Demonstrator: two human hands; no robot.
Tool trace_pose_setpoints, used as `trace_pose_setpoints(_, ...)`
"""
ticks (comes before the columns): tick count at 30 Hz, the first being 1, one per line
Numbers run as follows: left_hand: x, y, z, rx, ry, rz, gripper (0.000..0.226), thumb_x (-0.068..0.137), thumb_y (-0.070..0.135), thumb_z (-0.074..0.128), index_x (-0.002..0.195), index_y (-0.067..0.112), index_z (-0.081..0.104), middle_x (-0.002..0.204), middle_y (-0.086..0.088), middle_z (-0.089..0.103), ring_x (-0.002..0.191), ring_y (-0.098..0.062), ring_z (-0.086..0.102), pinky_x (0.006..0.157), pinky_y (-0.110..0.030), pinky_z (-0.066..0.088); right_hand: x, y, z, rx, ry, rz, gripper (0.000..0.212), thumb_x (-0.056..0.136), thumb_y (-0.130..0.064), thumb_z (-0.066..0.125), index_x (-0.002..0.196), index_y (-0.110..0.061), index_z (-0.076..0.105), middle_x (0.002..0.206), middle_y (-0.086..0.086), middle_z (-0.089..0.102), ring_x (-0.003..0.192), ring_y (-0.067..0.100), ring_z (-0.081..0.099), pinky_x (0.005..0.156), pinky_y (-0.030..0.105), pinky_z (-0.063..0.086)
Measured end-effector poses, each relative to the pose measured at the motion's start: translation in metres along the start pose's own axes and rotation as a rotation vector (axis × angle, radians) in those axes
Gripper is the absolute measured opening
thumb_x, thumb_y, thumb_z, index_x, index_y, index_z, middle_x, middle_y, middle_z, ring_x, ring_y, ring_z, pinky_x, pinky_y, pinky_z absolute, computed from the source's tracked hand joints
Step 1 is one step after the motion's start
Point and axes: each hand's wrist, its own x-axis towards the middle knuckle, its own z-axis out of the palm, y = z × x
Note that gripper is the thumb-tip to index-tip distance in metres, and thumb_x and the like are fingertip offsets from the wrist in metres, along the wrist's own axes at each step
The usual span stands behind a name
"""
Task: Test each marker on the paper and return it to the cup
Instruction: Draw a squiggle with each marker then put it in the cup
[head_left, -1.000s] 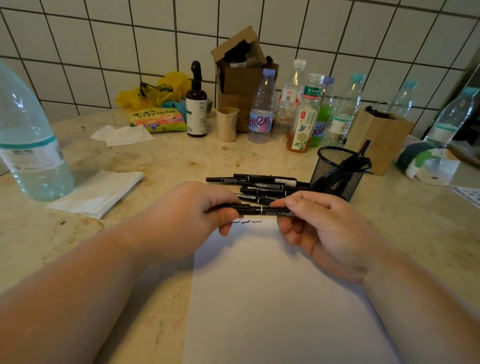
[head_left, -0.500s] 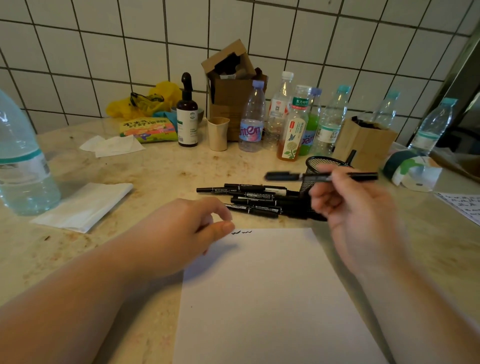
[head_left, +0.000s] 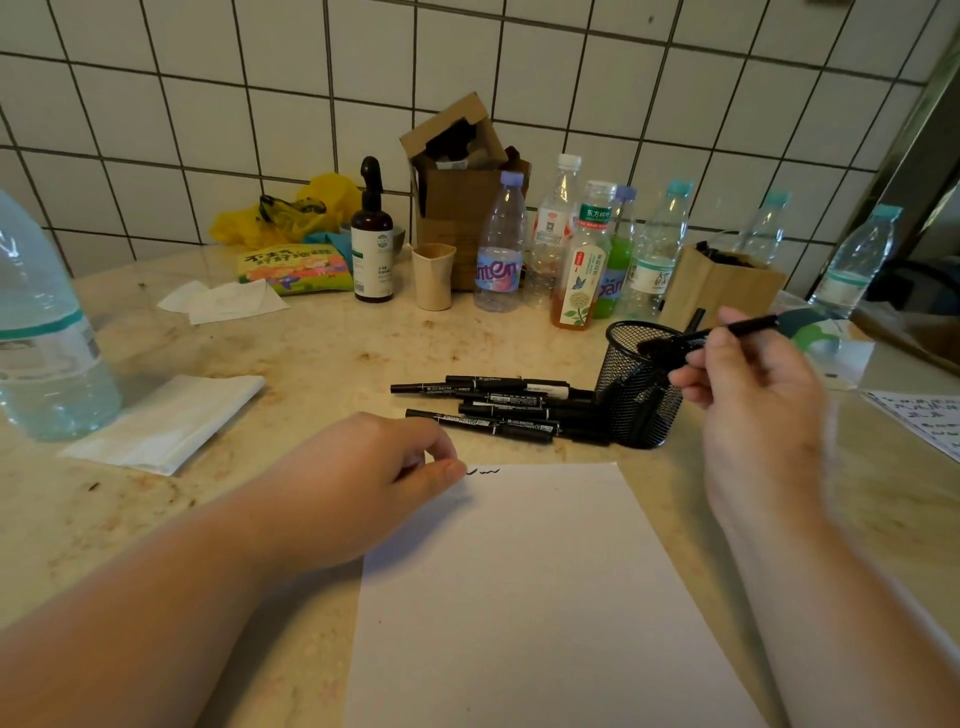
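Pinched in the fingers of the right hand (head_left: 748, 395) is a black marker (head_left: 711, 332). It lies almost flat in the air, with one end over the rim of the black mesh cup (head_left: 636, 387). The left hand (head_left: 363, 483) has its fingers curled and its thumb tip on the top left corner of the white paper (head_left: 530, 597), beside a small black squiggle (head_left: 483, 472).

More black markers (head_left: 493, 408) lie in a heap on the table (head_left: 322, 358), between the paper and the cup, touching the cup's left side. Behind them stand plastic bottles (head_left: 501, 249), a brown spray bottle (head_left: 372, 239), a small beige cup (head_left: 434, 278) and a cardboard box (head_left: 457, 171). A folded white tissue (head_left: 171, 421) lies to the left, near a big water bottle (head_left: 41, 332) cut off by the edge.

The right hand is blurry. What is inside the mesh cup is hard to see.
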Motion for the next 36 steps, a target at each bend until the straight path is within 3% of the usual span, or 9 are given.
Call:
trace_pose_setpoints(4, 0.001, -0.001, 0.001, -0.003, 0.012, 0.004, 0.021, 0.093, 0.054, 0.049, 0.094, 0.038, 0.063, 0.071, 0.005, 0.067, 0.064, -0.011, 0.06, 0.065, -0.033, 0.053, 0.0, 0.0, -0.001, 0.049, -0.037, 0.024, 0.04, 0.102, -0.012, 0.054, 0.141, -0.018, 0.051, 0.089, -0.001, 0.071, 0.078, 0.011, 0.07, 0.07, 0.02, 0.055)
trace_pose_setpoints(8, 0.0, -0.002, 0.001, 0.011, 0.019, -0.004, 0.019, 0.093, 0.052, 0.05, 0.09, 0.038, 0.064, 0.074, 0.016, 0.065, 0.067, -0.007, 0.061, 0.064, -0.028, 0.053, -0.008, 0.003, 0.0, -0.118, -0.105, -0.028, 0.021, 0.1, -0.012, 0.058, 0.109, -0.03, 0.062, 0.085, -0.003, 0.069, 0.071, 0.007, 0.065, 0.067, 0.022, 0.052)
trace_pose_setpoints(11, 0.001, -0.003, 0.001, 0.044, 0.011, -0.011, 0.018, 0.094, 0.049, 0.05, 0.092, 0.039, 0.065, 0.073, 0.018, 0.065, 0.068, -0.003, 0.06, 0.064, -0.023, 0.052, -0.017, 0.015, 0.005, -0.465, -0.382, -0.033, 0.017, 0.097, -0.019, 0.062, 0.1, -0.035, 0.068, 0.097, -0.013, 0.067, 0.089, 0.002, 0.062, 0.078, 0.026, 0.05)
trace_pose_setpoints(16, 0.002, -0.005, 0.001, 0.082, 0.021, 0.004, 0.017, 0.095, 0.048, 0.05, 0.097, 0.039, 0.064, 0.077, 0.016, 0.067, 0.071, -0.002, 0.06, 0.065, -0.023, 0.053, -0.029, 0.034, 0.013, -0.81, -0.711, -0.121, 0.036, 0.095, -0.012, 0.06, 0.128, -0.027, 0.065, 0.145, -0.013, 0.05, 0.129, 0.005, 0.037, 0.107, 0.02, 0.028)
trace_pose_setpoints(19, 0.003, -0.004, 0.002, 0.093, 0.024, 0.013, 0.016, 0.095, 0.048, 0.05, 0.095, 0.039, 0.063, 0.076, 0.015, 0.066, 0.073, -0.001, 0.059, 0.061, -0.019, 0.049, -0.032, 0.032, 0.017, -0.859, -0.788, -0.16, 0.046, 0.099, -0.014, 0.053, 0.143, -0.028, 0.054, 0.158, -0.016, 0.036, 0.129, 0.001, 0.025, 0.112, 0.022, 0.025)
trace_pose_setpoints(21, 0.004, -0.004, 0.002, 0.1, 0.011, 0.017, 0.015, 0.095, 0.048, 0.05, 0.094, 0.04, 0.062, 0.076, 0.016, 0.065, 0.069, -0.002, 0.059, 0.06, -0.018, 0.048, -0.033, 0.03, 0.02, -0.972, -0.837, -0.175, 0.047, 0.101, -0.02, 0.049, 0.147, -0.029, 0.049, 0.163, -0.016, 0.028, 0.136, 0.01, 0.024, 0.117, 0.033, 0.027)
trace_pose_setpoints(27, 0.003, -0.003, 0.0, 0.099, -0.006, 0.044, 0.016, 0.096, 0.047, 0.049, 0.083, 0.042, 0.058, 0.07, 0.015, 0.062, 0.062, -0.001, 0.057, 0.054, -0.015, 0.039, -0.034, 0.034, 0.025, -1.209, -0.78, -0.236, 0.042, 0.103, -0.027, 0.043, 0.144, -0.028, 0.052, 0.158, -0.012, 0.035, 0.131, 0.019, 0.03, 0.11, 0.039, 0.035)
trace_pose_setpoints(31, 0.002, -0.002, -0.001, 0.115, 0.006, 0.064, 0.017, 0.097, 0.045, 0.048, 0.091, 0.037, 0.062, 0.07, 0.015, 0.06, 0.062, 0.002, 0.055, 0.053, -0.014, 0.037, -0.034, 0.035, 0.026, -1.247, -0.763, -0.291, 0.04, 0.102, -0.026, 0.045, 0.14, -0.03, 0.057, 0.151, -0.012, 0.038, 0.13, 0.019, 0.03, 0.106, 0.038, 0.035)
trace_pose_setpoints(36, 0.002, -0.004, 0.0, 0.071, 0.001, 0.05, 0.018, 0.096, 0.047, 0.049, 0.096, 0.038, 0.064, 0.076, 0.015, 0.065, 0.066, -0.002, 0.06, 0.063, -0.024, 0.053, -0.033, 0.033, 0.026, -1.186, -0.798, -0.233, 0.041, 0.101, -0.022, 0.045, 0.14, -0.027, 0.057, 0.163, -0.008, 0.026, 0.144, 0.019, 0.019, 0.115, 0.041, 0.028)
